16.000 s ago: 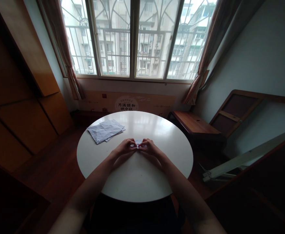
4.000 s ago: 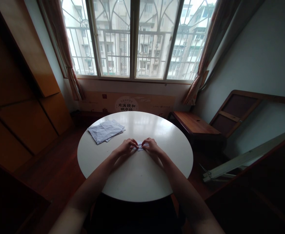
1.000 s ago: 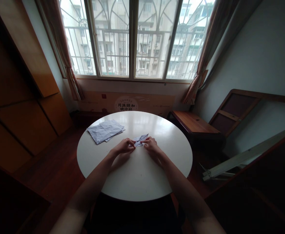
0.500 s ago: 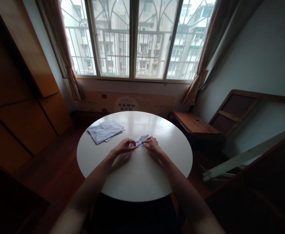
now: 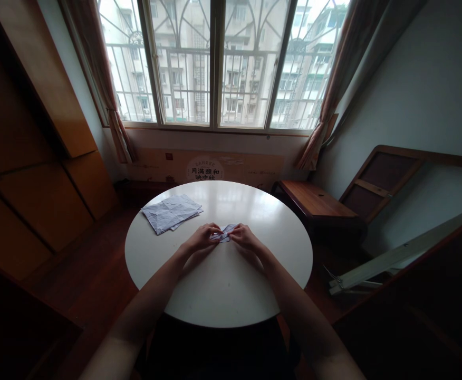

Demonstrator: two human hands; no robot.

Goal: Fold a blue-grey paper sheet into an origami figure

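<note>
A small folded piece of paper [image 5: 226, 236], whitish with blue-grey shading, lies near the middle of the round white table [image 5: 223, 290]. My left hand [image 5: 204, 236] pinches its left side between thumb and fingers. On the right, my right hand [image 5: 245, 236] is closed on the paper's other side, its fingertips close to those of my left hand. Both hands partly cover the paper, so its exact folds cannot be made out. Up and to the left lies a stack of creased paper sheets [image 5: 171, 212], apart from my hands.
Beyond the table stands a long printed cardboard panel [image 5: 247, 164] under the barred window. To the right are a low wooden stool or bench [image 5: 317, 198] and a wood-framed piece [image 5: 383, 179] leaning on the wall. Orange-brown cabinets [image 5: 45, 206] line the left.
The upper right point of the folded paper has come down, so the paper looks flatter and more compact. My right hand has shifted slightly left, nearer my left hand.
</note>
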